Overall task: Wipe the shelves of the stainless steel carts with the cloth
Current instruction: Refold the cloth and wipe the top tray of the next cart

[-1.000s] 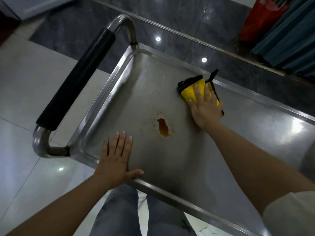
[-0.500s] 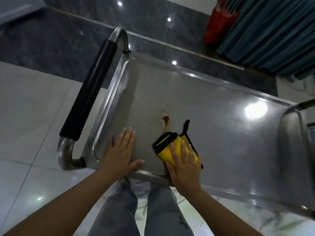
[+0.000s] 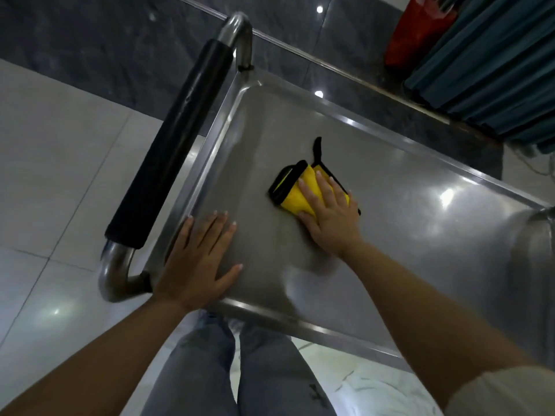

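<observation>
The top shelf of the stainless steel cart [image 3: 420, 235] fills the middle of the view. A folded yellow cloth with black trim [image 3: 292, 192] lies on it near the left end. My right hand [image 3: 329, 213] presses flat on the cloth with straight fingers. My left hand [image 3: 198, 259] rests flat, fingers spread, on the shelf's near left corner. No stain shows on the bare steel around the cloth.
The cart's handle with a black foam grip [image 3: 171, 145] runs along the left end. A red object [image 3: 417, 28] and teal pleated fabric [image 3: 495, 64] stand beyond the far rim. My legs in grey jeans [image 3: 240, 370] are below the near rim.
My right hand slid the cloth from the far side to the near rim, then back out over the brown stain's spot. The stain no longer shows. My left hand stayed planted.
</observation>
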Available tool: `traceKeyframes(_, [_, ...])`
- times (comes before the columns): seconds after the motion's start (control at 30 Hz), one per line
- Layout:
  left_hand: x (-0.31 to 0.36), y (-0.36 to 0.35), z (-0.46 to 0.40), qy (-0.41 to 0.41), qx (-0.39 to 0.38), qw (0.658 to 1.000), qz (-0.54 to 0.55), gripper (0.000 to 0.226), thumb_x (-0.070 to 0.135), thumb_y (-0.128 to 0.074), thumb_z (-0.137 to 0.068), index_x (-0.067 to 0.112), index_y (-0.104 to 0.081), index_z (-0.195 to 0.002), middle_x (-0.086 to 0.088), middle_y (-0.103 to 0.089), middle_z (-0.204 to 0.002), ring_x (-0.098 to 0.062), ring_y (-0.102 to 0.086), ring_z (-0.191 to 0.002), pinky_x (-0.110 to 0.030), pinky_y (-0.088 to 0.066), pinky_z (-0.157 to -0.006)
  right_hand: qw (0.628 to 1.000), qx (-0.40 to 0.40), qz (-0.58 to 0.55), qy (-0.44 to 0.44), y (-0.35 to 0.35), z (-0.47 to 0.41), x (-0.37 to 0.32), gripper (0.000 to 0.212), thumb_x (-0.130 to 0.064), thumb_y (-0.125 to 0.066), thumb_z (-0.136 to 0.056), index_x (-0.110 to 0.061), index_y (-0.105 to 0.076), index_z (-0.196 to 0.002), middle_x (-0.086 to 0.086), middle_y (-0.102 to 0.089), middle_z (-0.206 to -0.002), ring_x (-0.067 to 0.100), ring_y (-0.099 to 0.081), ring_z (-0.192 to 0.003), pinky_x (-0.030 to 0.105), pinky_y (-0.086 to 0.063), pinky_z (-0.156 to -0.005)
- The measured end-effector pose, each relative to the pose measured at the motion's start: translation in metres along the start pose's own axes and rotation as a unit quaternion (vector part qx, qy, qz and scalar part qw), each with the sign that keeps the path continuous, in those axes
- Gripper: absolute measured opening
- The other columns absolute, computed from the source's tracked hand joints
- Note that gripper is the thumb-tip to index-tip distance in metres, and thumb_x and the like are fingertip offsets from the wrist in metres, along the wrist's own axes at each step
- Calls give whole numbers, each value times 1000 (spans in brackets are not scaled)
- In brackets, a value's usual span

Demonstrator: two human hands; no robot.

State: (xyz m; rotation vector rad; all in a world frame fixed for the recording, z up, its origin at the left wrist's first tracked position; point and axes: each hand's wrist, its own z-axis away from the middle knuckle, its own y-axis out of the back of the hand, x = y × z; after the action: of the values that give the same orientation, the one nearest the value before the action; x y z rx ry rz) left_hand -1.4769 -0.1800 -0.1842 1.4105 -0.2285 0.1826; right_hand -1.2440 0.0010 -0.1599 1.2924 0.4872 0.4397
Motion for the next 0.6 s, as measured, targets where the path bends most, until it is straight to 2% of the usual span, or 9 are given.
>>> traceKeyframes(0.2, [-2,-3,-4,2,12,1000,2,76,61,-38,-90,13,-29,-149,-10,-26,-157,-25,-15,-148,-55,-15,-117,1000,-6,-2,-12,13,-97,22,60,-60,-27,-96,-45,-6,-150,1,-7,-163,30,-13,-147,57,-17,-111])
traceKeyframes(0.37, [-3,-7,-4,4,26,1000,5,77,60,-40,-90,13,-28,-149,-10,-21,-159,-25,-14,-148,-55,-15,-117,999,-15,-34,-25,25,-159,29,60,-60,-27,-97,-47,-2,-150,1,-1,-163,31,-5,-148,62,-11,-114])
traceKeyframes(0.53, [-2,-3,-3,10,25,1000,4,76,60,-40,-89,13,-31,-149,-10,-24,-158,-25,-18,-147,-54,-15,-117,989,23,-71,-131,21,-147,-10,61,-55,-31,-97,-43,-6,-151,2,-2,-163,31,-8,-147,63,-13,-110])
traceKeyframes(0.6, [0,-2,-4,13,22,1000,6,78,61,-40,-89,13,-31,-149,-10,-24,-158,-25,-19,-147,-53,-16,-117,988,29,-77,-134,15,-119,-28,61,-54,-31,-97,-42,-6,-151,3,-3,-163,32,-11,-147,62,-14,-109])
